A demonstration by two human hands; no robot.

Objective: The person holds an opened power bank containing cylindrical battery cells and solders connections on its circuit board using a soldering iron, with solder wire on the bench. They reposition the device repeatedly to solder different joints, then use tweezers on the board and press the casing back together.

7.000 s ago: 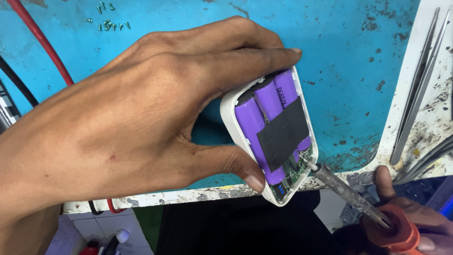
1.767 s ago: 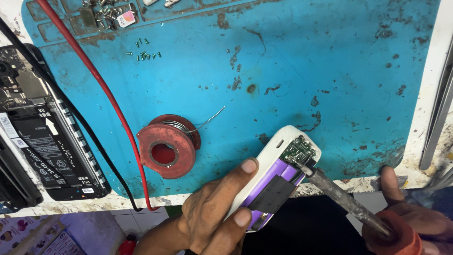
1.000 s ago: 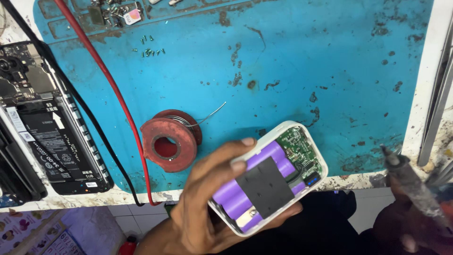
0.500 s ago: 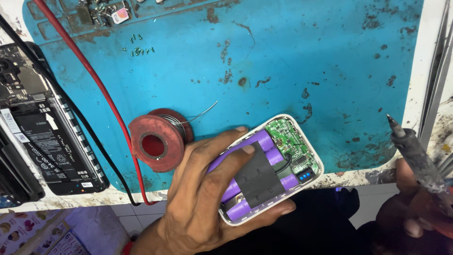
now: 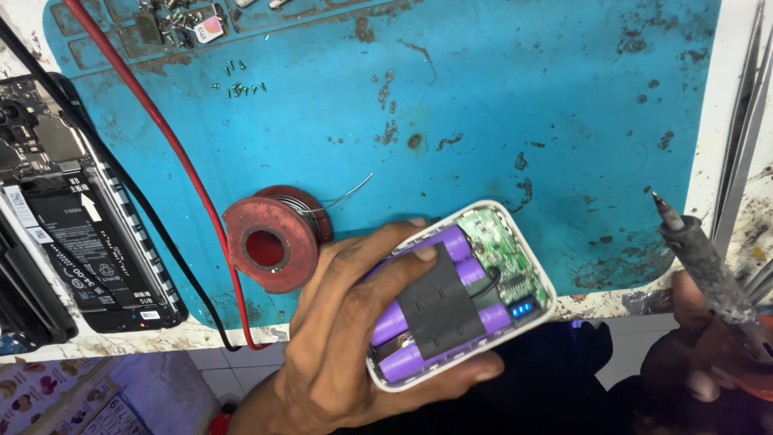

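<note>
Nearest the camera, the left hand (image 5: pixel 346 330) is clamped around an opened white plastic power bank (image 5: pixel 463 294), thumb along its lower edge, fingers over the top. Inside the shell: purple cylindrical cells (image 5: pixel 435 322) strapped under a black rectangular pad (image 5: pixel 439 302), and a green circuit board (image 5: pixel 499 254) at the far end. A row of small blue indicator lights (image 5: pixel 521 309) is now lit on the board; no such lights showed while the iron was on the board.

The right hand (image 5: pixel 708 354) is closed on the orange-handled soldering iron (image 5: pixel 700 258), at the lower right edge of frame. Change noted: two seconds ago the tip was touching the board; it now stands well apart from the power bank, pointing up and left over the mat's right margin. Judgement: the joint is finished or paused, and the lit lights suggest the board has power.

The power bank sits over the near edge of the blue silicone work mat (image 5: pixel 523 105), partly overhanging the bench front. Just beside the left hand: a red spool of solder wire (image 5: pixel 270 242), loose end trailing right. A red cable (image 5: pixel 153 129) runs diagonally to the front edge.

Farther left, an opened dark smartphone (image 5: pixel 72 234) lies on the bench. Far top: scattered small screws (image 5: pixel 241 80). The mat's centre and upper right offer open room.
</note>
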